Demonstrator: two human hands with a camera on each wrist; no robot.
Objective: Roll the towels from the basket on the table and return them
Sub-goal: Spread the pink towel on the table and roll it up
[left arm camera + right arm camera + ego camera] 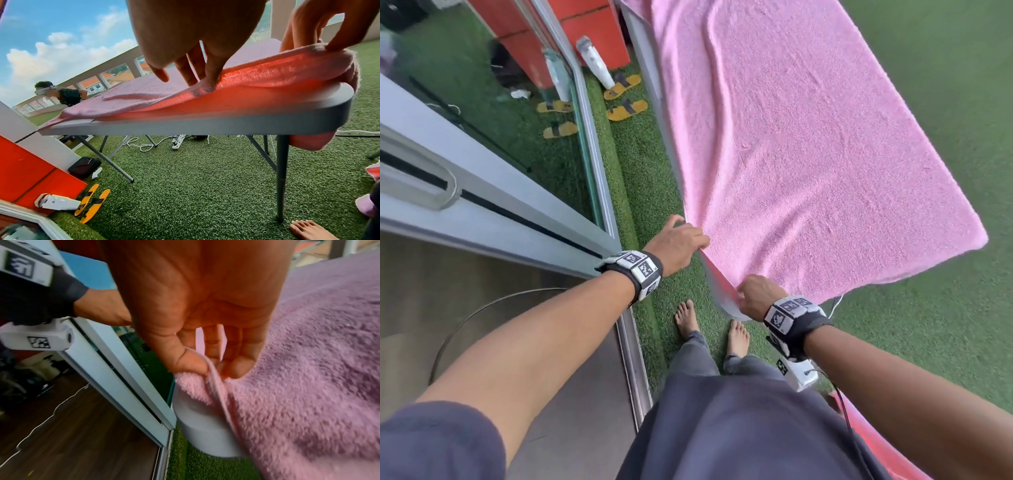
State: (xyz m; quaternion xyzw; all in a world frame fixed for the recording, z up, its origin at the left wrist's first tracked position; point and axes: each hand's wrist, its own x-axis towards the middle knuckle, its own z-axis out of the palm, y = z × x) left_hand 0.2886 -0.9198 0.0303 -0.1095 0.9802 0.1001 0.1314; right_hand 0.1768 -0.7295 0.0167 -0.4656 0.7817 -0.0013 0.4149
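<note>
Both forearms reach forward in the head view, each wearing one black wrist strap with white marker tiles. One fluffy pink towel [808,147] lies spread flat over the grey table [726,305], its right side hanging past the table's edge. At the near edge the left hand [678,245] pinches the terry hem with curled fingers, and the right hand [758,296] grips the hem at the rounded table corner. Two bare feet stand on green artificial turf [928,325]. Two yellow sandals [625,97] lie on the turf beside a white bottle-shaped object [595,61]; a glass sliding door [493,144] to the left mirrors them.

From the left wrist, the hand's fingertips [207,84] lift the towel's edge off the smooth tabletop, so light glows orange-pink through the weave. Thin metal table legs [280,175], a white power strip [177,142] and its cord stand on the turf beneath. Another person with a headset bends over in the distance.

From the right wrist, thumb [185,363] and fingers clamp a fold of looped pile above the rounded corner, close to the aluminium door frame [123,386].
</note>
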